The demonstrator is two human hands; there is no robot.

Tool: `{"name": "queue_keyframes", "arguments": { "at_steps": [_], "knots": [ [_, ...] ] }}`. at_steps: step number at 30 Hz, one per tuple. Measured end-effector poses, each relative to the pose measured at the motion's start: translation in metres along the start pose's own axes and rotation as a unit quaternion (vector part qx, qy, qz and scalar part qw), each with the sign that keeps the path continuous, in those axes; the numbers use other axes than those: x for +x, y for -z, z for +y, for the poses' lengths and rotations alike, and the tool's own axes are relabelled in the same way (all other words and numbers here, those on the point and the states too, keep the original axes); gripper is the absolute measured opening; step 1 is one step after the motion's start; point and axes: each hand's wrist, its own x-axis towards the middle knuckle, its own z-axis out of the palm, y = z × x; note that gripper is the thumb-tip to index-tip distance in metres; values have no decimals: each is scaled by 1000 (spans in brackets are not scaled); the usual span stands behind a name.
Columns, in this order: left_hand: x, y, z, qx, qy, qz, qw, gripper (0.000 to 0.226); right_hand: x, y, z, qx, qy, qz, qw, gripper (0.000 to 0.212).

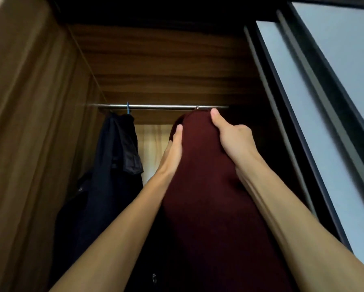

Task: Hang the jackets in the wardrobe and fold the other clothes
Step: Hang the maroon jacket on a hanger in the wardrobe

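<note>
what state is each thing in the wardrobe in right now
maroon jacket, up at the rail, metal hook at it, held by both hands
dark jacket, hanging from the rail on a blue hook
sliding door, slid open
left hand, flat against the maroon jacket
right hand, gripping the maroon jacket's top

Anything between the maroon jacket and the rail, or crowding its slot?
Nothing visible. The maroon jacket is right under the rail, its hanger hook at the bar. The dark jacket hangs apart to the left; the sliding door stands to the right. The right hand grips its top.
</note>
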Motion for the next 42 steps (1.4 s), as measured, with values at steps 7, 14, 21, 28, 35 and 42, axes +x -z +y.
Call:
{"name": "queue_keyframes", "arguments": {
  "at_steps": [7, 14, 21, 28, 35, 42],
  "knots": [
    [25, 16, 9, 4, -17, -13, 1000, 52, 89, -33, -16, -29, 29, 11, 999, 72],
    [20, -2, -32, 26, -4, 31, 999, 59, 110, -49, 38, -81, -5, -14, 997, 59],
    [-2, -38, -65, 108, -13, 80, 991, 42, 91, -25, 81, -106, 13, 16, 994, 50],
    [-45, -38, -75, 125, 45, 91, 987, 32, 43, -11, 102, -193, 78, 26, 978, 46],
    [-80, -37, -37, 122, 66, 91, 986, 45, 7, 13, 72, -236, 65, 0, 969, 43],
    [-135, -28, 6, 98, 77, 103, 987, 39, -39, 33, 38, -290, 71, -7, 954, 68]
  ]
}}
